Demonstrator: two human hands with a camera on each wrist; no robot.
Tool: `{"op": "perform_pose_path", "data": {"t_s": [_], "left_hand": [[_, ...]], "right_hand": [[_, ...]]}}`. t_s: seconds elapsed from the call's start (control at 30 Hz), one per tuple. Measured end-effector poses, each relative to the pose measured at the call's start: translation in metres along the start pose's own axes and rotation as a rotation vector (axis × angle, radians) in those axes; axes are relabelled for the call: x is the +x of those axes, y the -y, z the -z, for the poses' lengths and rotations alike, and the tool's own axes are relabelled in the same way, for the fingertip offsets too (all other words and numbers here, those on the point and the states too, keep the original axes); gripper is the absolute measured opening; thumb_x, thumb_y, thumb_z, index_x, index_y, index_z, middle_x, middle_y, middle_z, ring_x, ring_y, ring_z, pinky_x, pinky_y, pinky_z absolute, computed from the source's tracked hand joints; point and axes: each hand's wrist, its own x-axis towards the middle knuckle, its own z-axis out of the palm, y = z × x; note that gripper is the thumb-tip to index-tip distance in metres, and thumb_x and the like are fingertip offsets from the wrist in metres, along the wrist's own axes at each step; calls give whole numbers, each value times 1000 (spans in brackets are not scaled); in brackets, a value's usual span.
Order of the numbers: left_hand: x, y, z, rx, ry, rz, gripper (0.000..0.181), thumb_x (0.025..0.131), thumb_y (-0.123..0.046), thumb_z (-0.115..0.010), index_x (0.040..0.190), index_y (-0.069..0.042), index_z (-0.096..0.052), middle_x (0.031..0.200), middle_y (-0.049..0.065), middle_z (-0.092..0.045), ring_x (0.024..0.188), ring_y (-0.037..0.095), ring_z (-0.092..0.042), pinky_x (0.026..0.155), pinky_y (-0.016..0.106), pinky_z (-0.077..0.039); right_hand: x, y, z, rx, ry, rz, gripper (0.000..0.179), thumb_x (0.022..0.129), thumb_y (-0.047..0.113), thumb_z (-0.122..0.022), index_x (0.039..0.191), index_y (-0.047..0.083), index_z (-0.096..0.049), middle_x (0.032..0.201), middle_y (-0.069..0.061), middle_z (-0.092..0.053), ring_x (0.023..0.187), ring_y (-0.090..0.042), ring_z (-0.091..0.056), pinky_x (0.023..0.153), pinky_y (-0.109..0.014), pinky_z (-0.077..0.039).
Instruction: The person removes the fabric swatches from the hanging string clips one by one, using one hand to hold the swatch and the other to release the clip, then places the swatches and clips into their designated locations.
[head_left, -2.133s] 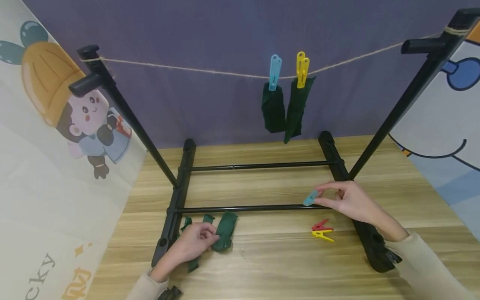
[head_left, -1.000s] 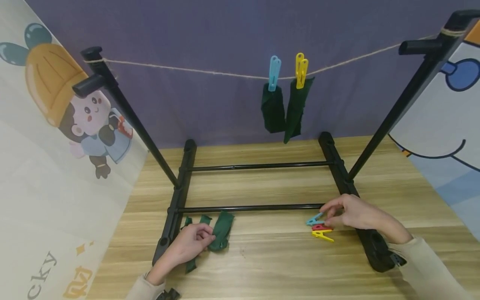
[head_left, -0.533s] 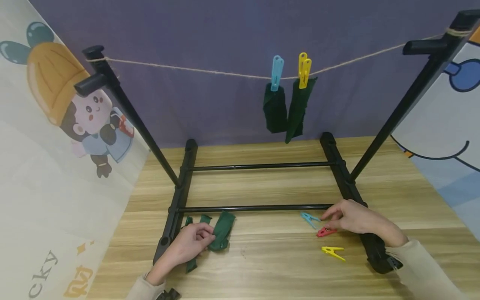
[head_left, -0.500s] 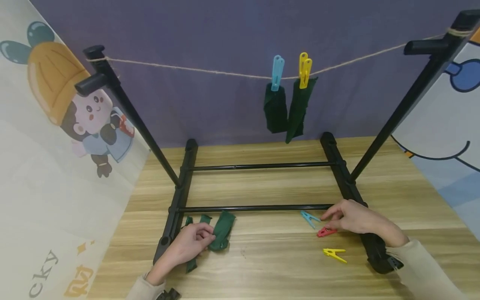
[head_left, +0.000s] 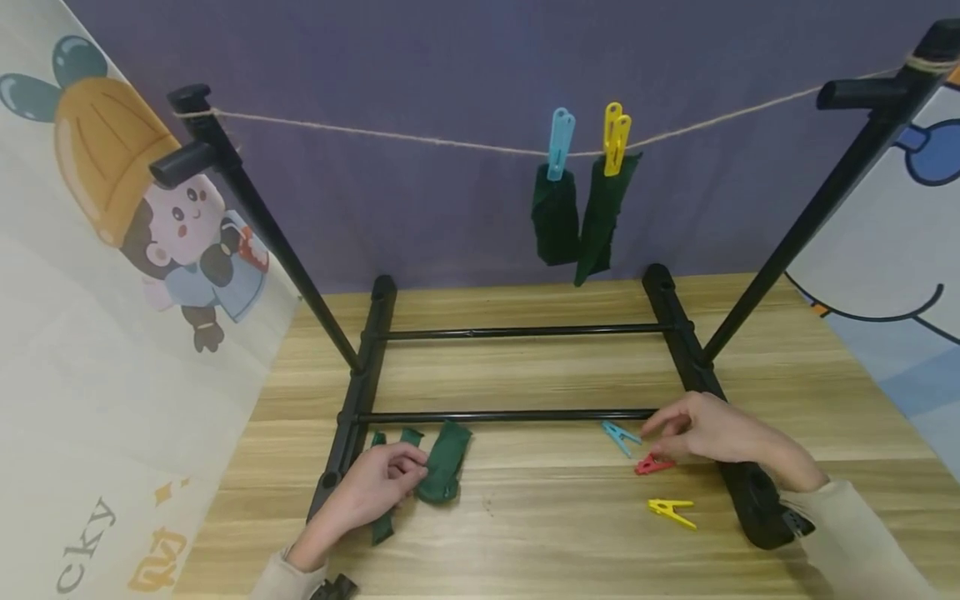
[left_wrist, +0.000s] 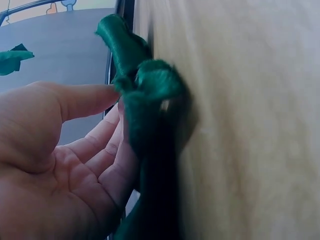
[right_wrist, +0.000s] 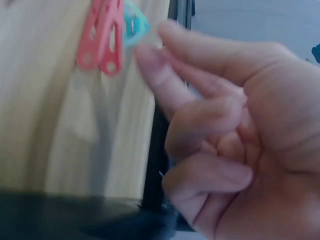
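Compared with two seconds ago, the blue clothespin (head_left: 618,436) has left the right hand (head_left: 708,429) for the wood-grained table (head_left: 540,533), and the yellow clothespin (head_left: 670,508) lies nearer the person, parted from the red clothespin (head_left: 652,464). All three look like smooth plastic. Yellow, the nearest, spreads its legs rightward, long axis roughly side to side. Loosely bent, the left hand (head_left: 381,483) touches soft, fuzzy-edged green cloth (head_left: 446,468) pointing lengthwise away and slightly right; whether it pinches, I cannot tell. Right thumb and forefinger stand apart just beside red, which lies nearly crosswise; blue's legs fan rightward and toward the person. Beyond run the black frame's (head_left: 517,416) round bars. Farther, two darker cloths (head_left: 556,218) hang lengthwise from rough twine (head_left: 375,132).
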Motion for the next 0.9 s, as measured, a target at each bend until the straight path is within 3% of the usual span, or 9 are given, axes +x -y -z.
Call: {"op": "perform_pose_path", "data": {"t_s": [0.27,0.6,0.9], "left_hand": [[-1,-9,9,64,-48,-44,18,104,-18,-70,115,-4,-73,94,6,-74,71,16,-70,59,26,-57],[4,-23,17,75,-106,-63,20,104,-14,-68,119,-1,-72,99,11,-77,74,20,-72,60,26,-58],[13,-33,17,119,-145,-93,19,104,-17,-69,118,-6,-74,99,5,-77,82,11,-69,69,23,-55]], "right_hand": [[-1,12,17,16,-31,20,36,96,27,-81,122,3,-79,93,3,-79,59,-2,-45,53,-22,-35],[2,29,35,-50,-90,94,29,97,23,-80,118,4,-80,101,2,-81,70,-3,-60,50,-24,-36],[4,52,53,-89,-155,98,22,97,25,-80,116,14,-82,103,3,-80,57,-4,-49,49,-26,-39]]}}
